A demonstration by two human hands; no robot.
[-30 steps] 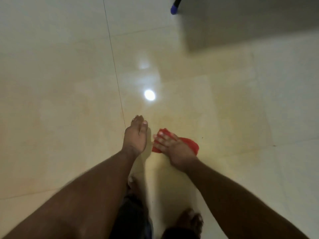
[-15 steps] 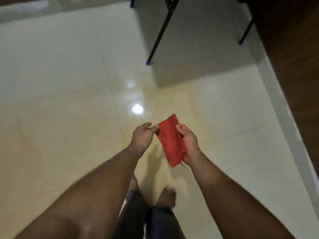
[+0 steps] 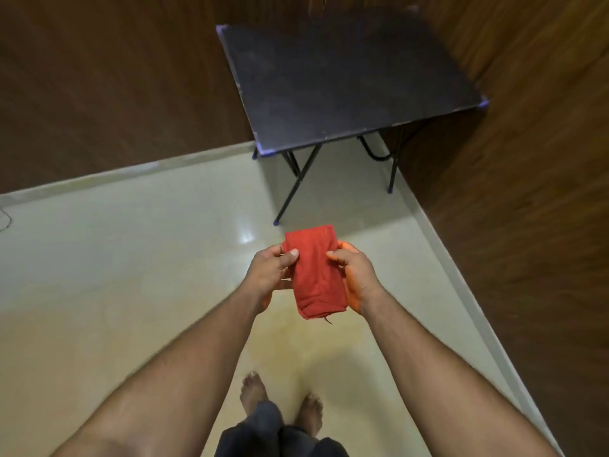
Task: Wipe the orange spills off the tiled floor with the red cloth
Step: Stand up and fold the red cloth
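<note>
Folded red cloth point(image 3: 316, 272) held in air between both hands, above tiled floor point(image 3: 131, 258). Left hand point(image 3: 268, 275) pinches cloth's left edge, thumb on top. Right hand point(image 3: 357, 278) grips right edge, fingers curled under. Faint orange smear point(image 3: 296, 344) on floor below cloth. Black folding table point(image 3: 346, 80) beyond, in corner.

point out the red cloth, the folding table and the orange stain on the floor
red cloth point(image 3: 314, 272), head view, middle of the folded cloth
folding table point(image 3: 346, 77), head view, centre of its dark top
orange stain point(image 3: 296, 341), head view, faint yellowish patch on the tiles under the hands
</note>
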